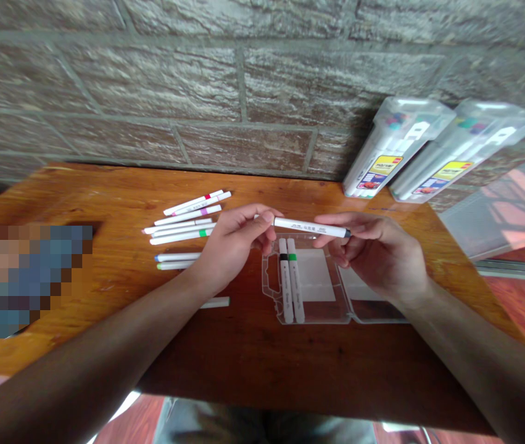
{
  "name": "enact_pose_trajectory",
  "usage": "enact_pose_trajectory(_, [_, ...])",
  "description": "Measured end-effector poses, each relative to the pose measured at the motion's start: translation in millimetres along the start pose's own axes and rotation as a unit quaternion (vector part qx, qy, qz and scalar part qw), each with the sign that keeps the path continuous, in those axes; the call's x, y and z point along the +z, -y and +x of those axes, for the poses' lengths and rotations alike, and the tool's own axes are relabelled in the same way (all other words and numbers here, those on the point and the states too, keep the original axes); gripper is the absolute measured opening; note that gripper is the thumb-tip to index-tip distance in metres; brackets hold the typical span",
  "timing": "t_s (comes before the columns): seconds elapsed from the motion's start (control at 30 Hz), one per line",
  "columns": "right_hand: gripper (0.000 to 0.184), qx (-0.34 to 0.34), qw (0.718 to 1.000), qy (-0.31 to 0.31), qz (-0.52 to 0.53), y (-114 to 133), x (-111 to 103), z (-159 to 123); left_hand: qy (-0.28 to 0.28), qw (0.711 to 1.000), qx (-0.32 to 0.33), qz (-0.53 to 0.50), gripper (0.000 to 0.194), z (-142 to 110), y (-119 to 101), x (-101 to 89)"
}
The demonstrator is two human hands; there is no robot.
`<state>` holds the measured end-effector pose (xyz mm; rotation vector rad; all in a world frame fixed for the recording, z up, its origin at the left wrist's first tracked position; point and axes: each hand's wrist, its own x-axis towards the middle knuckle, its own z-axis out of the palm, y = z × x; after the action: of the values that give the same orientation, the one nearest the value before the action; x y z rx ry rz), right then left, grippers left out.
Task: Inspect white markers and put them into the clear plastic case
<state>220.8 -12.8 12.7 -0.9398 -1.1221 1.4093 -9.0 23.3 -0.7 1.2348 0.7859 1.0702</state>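
A white marker pen [311,227] with a dark right end is held level between my two hands, above an open clear plastic case [271,290]. My left hand [239,240] pinches its left end between thumb and fingers. At the other end, my right hand [377,253] has its fingers closed around the dark tip. Inside the case's left half lie a black-banded marker [285,283] and a green-banded marker [295,283], side by side. Several loose white markers [183,234] with coloured bands lie left of my left hand, some partly hidden by it.
Two clear cases of markers [373,154] stand against the brick wall [281,148] at the back right. A pixelated area covers the left of the wooden table [118,209]. A pale marker [218,302] lies near my left forearm.
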Motion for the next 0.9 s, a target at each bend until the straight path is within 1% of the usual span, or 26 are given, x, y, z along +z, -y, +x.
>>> enact_pose_trajectory(0.23, [0.034, -0.004, 1.0, -0.003, 0.007, -1.2, -0.3, 0.5, -0.006, 1.0, -0.003, 0.0, 0.016, -0.7, -1.3, 0.9])
enact_pose_trajectory(0.4, [0.036, 0.004, 1.0, -0.008, 0.015, -2.1, -0.8, 0.6, -0.007, 1.0, -0.005, -0.006, 0.015, -0.7, 0.5, 0.1])
enact_pose_trajectory(0.63, [0.037, 0.01, 1.0, -0.017, 0.012, -1.8, -0.8, 0.9, -0.014, 0.999, -0.006, -0.033, 0.019, -0.7, 2.9, -1.6])
enact_pose_trajectory(0.9, [0.031, 0.007, 0.998, -0.063, 0.003, -3.1, -1.0, 3.7, -0.003, 0.999, -0.007, -0.047, 0.025, -1.6, 2.1, -2.0])
